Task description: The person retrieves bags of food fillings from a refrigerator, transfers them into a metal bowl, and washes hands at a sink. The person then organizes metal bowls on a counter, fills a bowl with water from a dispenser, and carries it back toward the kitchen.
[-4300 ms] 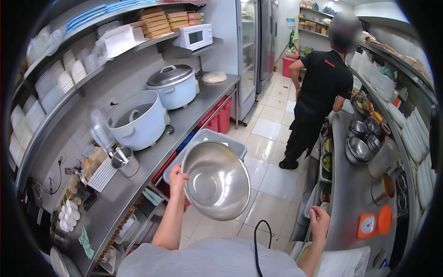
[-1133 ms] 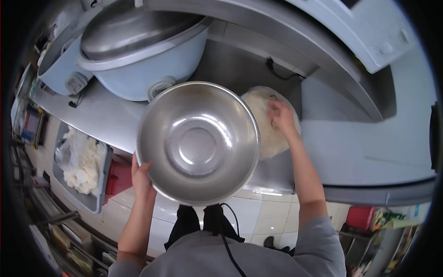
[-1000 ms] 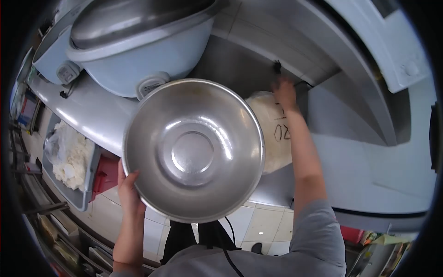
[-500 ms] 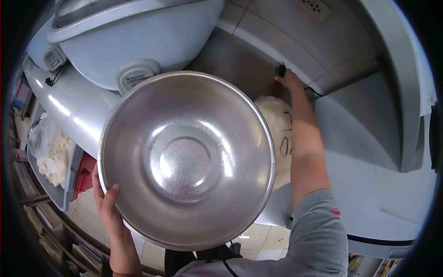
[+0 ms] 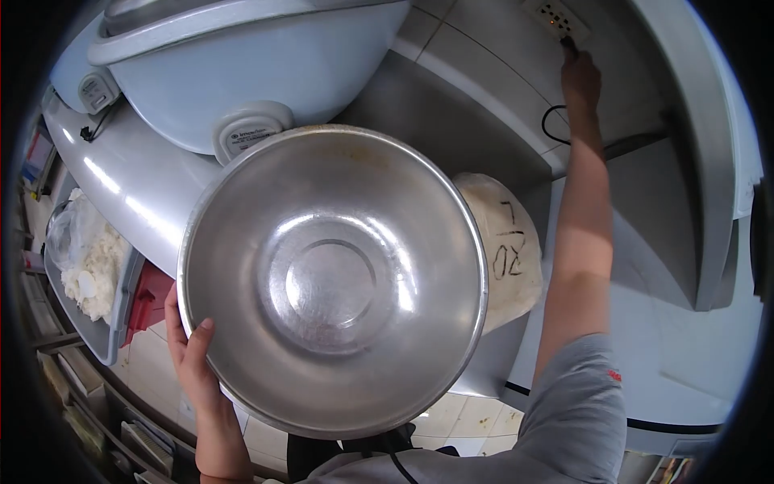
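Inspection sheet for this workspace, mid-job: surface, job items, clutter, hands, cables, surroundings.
Surface: metal counter, shiny.
Job's things: metal bowl, empty; black plug at wall outlet, seating unclear.
Clutter: marked bag, partly hidden by the bowl.
Hands: left hand grips bowl's rim; right hand holds black plug.
Cables: black cord looped near wall; second plug on counter.
Surroundings: light-blue cooker; grey tub of white food, below counter level.

The right hand (image 5: 582,81) has raised the plug (image 5: 570,48) to the socket (image 5: 556,18).

The bowl (image 5: 330,282) is silver, the cooker (image 5: 250,77) pale blue, the plug (image 5: 570,48) black. Black writing (image 5: 509,242) marks the cream bag (image 5: 512,290).
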